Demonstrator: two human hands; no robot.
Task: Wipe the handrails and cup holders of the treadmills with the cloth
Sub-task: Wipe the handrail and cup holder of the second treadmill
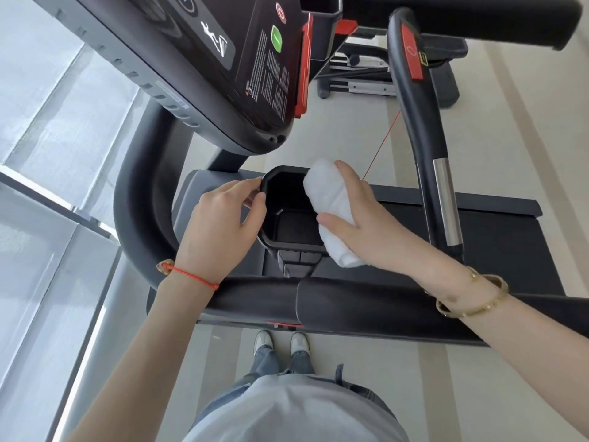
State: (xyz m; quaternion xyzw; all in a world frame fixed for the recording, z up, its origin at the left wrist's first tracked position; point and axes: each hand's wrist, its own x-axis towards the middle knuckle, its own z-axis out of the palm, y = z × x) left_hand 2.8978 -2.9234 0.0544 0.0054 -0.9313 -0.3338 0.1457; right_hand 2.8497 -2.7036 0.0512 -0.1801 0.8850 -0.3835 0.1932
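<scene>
Head view: cloth (331, 205), white, soft, light, folded into pad, gripped by right hand (360, 215) at cup holder (271, 240) right rim. Left hand (220, 224) pinches left rim. Pad best held bunched.

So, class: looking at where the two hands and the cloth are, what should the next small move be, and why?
Probably push the white cloth down into the cup holder and wipe its floor. The right hand grips the folded cloth at the holder's right rim, the left hand steadies the left rim, and the inside lies uncovered.
</scene>
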